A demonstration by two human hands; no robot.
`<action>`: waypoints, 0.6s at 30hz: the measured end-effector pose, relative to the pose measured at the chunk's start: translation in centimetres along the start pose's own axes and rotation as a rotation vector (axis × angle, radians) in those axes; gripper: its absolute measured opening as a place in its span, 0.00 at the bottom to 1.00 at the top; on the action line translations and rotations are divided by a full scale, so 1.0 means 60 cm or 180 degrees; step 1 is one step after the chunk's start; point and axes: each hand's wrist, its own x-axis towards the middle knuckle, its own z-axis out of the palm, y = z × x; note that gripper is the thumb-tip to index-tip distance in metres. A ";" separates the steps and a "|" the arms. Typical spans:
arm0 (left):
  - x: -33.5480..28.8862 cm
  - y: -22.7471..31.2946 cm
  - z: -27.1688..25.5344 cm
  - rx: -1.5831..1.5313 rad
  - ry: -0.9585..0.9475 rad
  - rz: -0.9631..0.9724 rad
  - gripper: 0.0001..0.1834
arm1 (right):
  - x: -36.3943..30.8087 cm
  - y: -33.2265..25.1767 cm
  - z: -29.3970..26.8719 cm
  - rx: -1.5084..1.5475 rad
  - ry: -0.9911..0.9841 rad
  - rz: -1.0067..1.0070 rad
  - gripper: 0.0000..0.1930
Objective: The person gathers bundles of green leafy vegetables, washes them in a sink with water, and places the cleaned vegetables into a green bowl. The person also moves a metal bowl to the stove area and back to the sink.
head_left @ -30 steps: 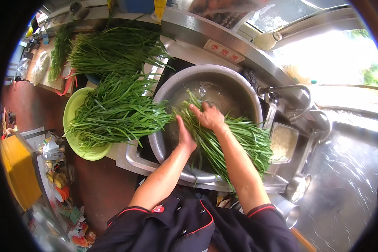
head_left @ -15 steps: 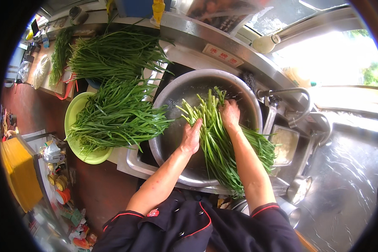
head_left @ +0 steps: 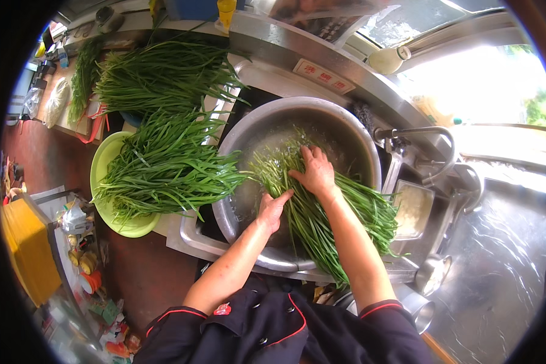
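A bundle of long garlic chives [head_left: 312,227] lies across a big round metal basin [head_left: 227,221], its pale stem ends in the water and its leaves hanging over the right and near rim. My right hand [head_left: 316,171] rests on top of the stems with its fingers spread. At the bundle's left side, my left hand [head_left: 274,209] grips the stems, thumb on top and the other fingers mostly hidden. Ripples and bubbles show on the water around the stem ends.
A light green plastic basin [head_left: 103,203] heaped with garlic chives stands left of the metal basin. Another large pile of chives [head_left: 164,76] lies behind it. A curved metal faucet [head_left: 434,130] and a shallow tray [head_left: 411,209] are on the right.
Both hands have lowered the stem ends into the water. My right hand has moved left and spread out over the stems; my left hand has dropped slightly toward me.
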 end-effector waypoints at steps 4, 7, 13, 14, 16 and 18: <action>-0.012 -0.007 -0.005 0.0940 0.0948 0.0100 0.30 | 0.019 0.028 -0.017 0.0004 -0.0116 0.0561 0.32; -0.043 0.037 0.015 0.1090 0.1408 0.0834 0.35 | 0.003 0.012 -0.036 -0.0541 0.0823 0.0162 0.31; 0.103 0.047 -0.033 0.1099 0.2099 0.0758 0.28 | -0.003 -0.042 -0.032 -0.0043 0.0413 -0.0522 0.32; 0.141 0.018 -0.064 0.1318 0.2101 0.0539 0.25 | 0.000 -0.029 -0.012 -0.0233 0.0358 -0.0461 0.32; 0.127 0.026 -0.052 0.1625 0.1941 0.0394 0.22 | 0.008 -0.006 -0.008 -0.0268 0.0294 0.0012 0.32; 0.075 0.033 -0.037 0.1573 0.1538 0.0149 0.22 | 0.007 0.000 -0.029 -0.0556 0.0341 0.0266 0.33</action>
